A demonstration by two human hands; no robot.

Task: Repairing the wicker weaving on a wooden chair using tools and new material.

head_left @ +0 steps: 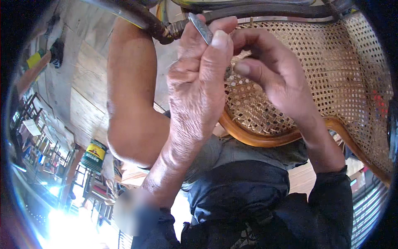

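Observation:
My left hand [192,83] is closed, its thumb pressing a small, flat metal blade [200,28] against the fingers. The blade's narrow end points up and to the left; whether it has a handle is hidden in the grip. Just to the right is my right hand [280,70], thumb and forefinger apart and curved. Its fingertips reach close behind the left hand, so their ends are partly hidden. Both hands are above woven cane webbing [323,54], set in a curved brown wooden frame [261,140]. Loose cane ends stick out along the near edge.
A dark wooden bar [257,12] with a wrapped joint [176,30] crosses the top. My bare leg [132,70] is bent at the left, beside wooden boards [89,108]. A green and yellow can [93,156] stands left of the knee. Strong light glares at lower left.

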